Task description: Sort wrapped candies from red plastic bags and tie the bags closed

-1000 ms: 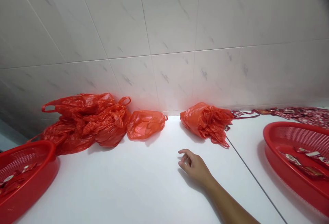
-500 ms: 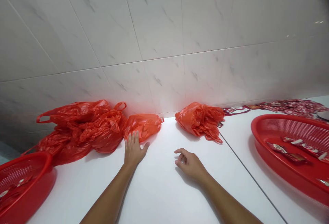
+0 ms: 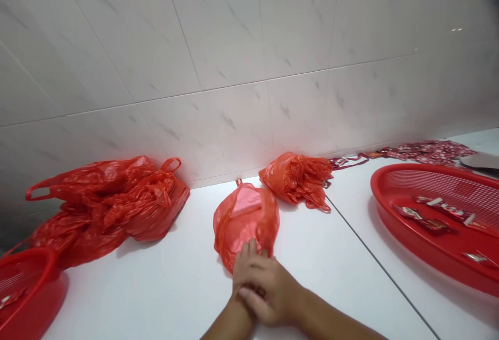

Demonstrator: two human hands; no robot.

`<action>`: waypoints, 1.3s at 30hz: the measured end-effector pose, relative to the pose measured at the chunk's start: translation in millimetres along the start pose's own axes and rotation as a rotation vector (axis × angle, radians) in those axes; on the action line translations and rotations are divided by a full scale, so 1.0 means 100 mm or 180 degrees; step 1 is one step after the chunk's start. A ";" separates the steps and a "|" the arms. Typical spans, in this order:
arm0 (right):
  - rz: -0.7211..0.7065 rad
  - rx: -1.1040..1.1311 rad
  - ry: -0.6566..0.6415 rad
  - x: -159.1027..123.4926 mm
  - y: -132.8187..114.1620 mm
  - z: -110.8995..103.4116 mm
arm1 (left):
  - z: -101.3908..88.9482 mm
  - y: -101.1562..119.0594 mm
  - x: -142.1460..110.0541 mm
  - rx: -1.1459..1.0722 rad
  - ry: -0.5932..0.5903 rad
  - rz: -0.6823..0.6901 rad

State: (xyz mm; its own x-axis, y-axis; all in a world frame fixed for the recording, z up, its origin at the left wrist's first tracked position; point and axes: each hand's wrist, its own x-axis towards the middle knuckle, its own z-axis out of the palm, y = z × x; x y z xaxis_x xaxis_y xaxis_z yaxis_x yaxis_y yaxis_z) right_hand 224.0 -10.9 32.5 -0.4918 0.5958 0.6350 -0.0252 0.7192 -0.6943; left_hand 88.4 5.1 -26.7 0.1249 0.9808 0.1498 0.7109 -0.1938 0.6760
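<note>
A translucent red plastic bag (image 3: 245,220) lies flattened on the white table (image 3: 136,293), drawn away from the wall. My left hand (image 3: 247,267) is at its near end, with the fingers on the plastic. My right hand (image 3: 268,296) lies across the left hand, close against the bag's near edge. Together they hide that end of the bag. To the left sits a heap of crumpled red bags (image 3: 109,205), and a bunched red bag (image 3: 296,181) lies just beyond the hands.
Red oval baskets stand at right (image 3: 390,210) and bottom left (image 3: 39,272), the right one holding red sachets (image 3: 424,215). Printed red packet strips (image 3: 429,152) lie at the back right. A white tile wall (image 3: 234,69) bounds the table's far side.
The smooth red bag has moved from the wall toward me, into the table's middle. My hands have come together on it, and the view has shifted slightly.
</note>
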 end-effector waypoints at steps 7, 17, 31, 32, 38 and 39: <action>0.0681 -0.0727 0.0341 0.01 0.23 -0.11 | -0.04 0.20 0.05 0.0336 -0.0190 0.0217; 0.2756 -0.1821 -0.0229 0.03 0.46 -0.42 | -0.16 0.46 -0.25 0.1050 -0.0380 0.1606; 0.2702 -0.0997 -0.1585 -0.02 0.23 -0.45 | -0.74 0.36 0.05 0.1380 0.0899 0.1204; 0.2735 -0.0980 -0.1634 -0.02 0.21 -0.45 | -0.83 0.40 0.04 0.1179 0.0637 0.0939; 0.2809 -0.0879 -0.1625 -0.02 0.19 -0.47 | -1.29 0.48 -0.12 0.0190 -0.0374 0.0455; 0.2798 -0.0825 -0.1593 -0.03 0.20 -0.48 | -1.29 0.40 -0.13 0.0311 -0.0181 0.0544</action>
State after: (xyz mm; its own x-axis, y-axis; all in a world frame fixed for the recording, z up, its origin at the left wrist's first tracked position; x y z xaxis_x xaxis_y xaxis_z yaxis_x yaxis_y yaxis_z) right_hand 266.2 19.0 33.1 -0.5522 0.7727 -0.3130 0.6747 0.1937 -0.7122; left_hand 26.0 -18.2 91.9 0.2864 0.9340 0.2136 0.7395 -0.3573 0.5705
